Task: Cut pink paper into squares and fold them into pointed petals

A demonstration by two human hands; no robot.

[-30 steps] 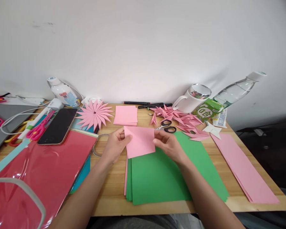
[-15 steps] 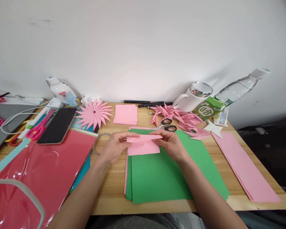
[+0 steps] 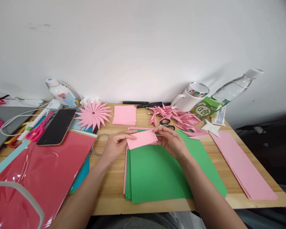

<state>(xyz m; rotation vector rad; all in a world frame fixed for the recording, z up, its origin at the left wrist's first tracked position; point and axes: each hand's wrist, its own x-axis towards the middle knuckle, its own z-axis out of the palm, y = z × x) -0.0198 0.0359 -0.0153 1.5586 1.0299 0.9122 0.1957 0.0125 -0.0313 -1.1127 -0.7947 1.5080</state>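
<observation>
A small pink sheet of paper (image 3: pixel 143 139), folded over into a narrow rectangle, is held up between both hands. My left hand (image 3: pixel 116 144) pinches its left end, thumb and fingers closed on it. At the right end, the fingers of my right hand (image 3: pixel 171 141) grip the paper's upper corner. Beneath the hands lies a stack of green paper (image 3: pixel 167 178) with pink sheets under its left edge. Beyond it are a pile of square pink sheets (image 3: pixel 124 114), a pink folded paper star wheel (image 3: pixel 93 113) and black-handled scissors (image 3: pixel 165 122).
Folded pink pieces (image 3: pixel 178 116) lie before a white mug (image 3: pixel 188 98), a green packet (image 3: pixel 206 107) and a water bottle (image 3: pixel 233 89). Long pink strips (image 3: pixel 243 168) are at right. Leftward are a phone (image 3: pixel 57 127), pink scissors (image 3: pixel 40 127) and red paper in plastic (image 3: pixel 42 168).
The pink sheet has been folded over into a narrower, slightly tilted rectangle. My right fingers have shifted on its right end. The whole view has moved slightly.
</observation>
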